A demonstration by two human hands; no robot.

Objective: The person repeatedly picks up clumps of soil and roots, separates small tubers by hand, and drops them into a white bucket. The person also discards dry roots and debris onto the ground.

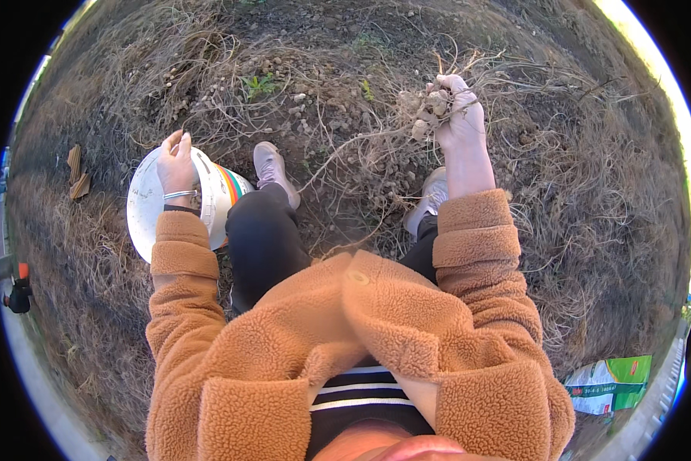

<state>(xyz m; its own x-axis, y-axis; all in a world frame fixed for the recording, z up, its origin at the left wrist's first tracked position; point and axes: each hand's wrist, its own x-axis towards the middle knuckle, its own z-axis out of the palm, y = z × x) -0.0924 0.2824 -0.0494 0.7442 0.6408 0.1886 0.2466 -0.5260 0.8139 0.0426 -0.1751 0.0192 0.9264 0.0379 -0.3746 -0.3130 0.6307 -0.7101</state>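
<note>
My right hand [463, 118] is closed around the stems of a dried, uprooted plant [403, 109], apparently a peanut plant. Tan pods or soil clods [436, 102] cling to its roots beside my fingers, and one long stem trails down to the left. Over a white plastic bucket [144, 190] on my left is my left hand [175, 164], fingers bent and thumb near the forefinger. Whether anything small sits between those fingertips is unclear. Coloured stripes and writing mark the bucket's side, and my hand and wrist cover part of its opening.
Dry vines [190, 86] and soil with scattered pods spread ahead of my shoes [273, 167]. Brown cardboard-like scraps [77, 173] lie left of the bucket. A green and white printed sack [610, 386] rests at lower right. Another person [19, 294] is far off at the left edge.
</note>
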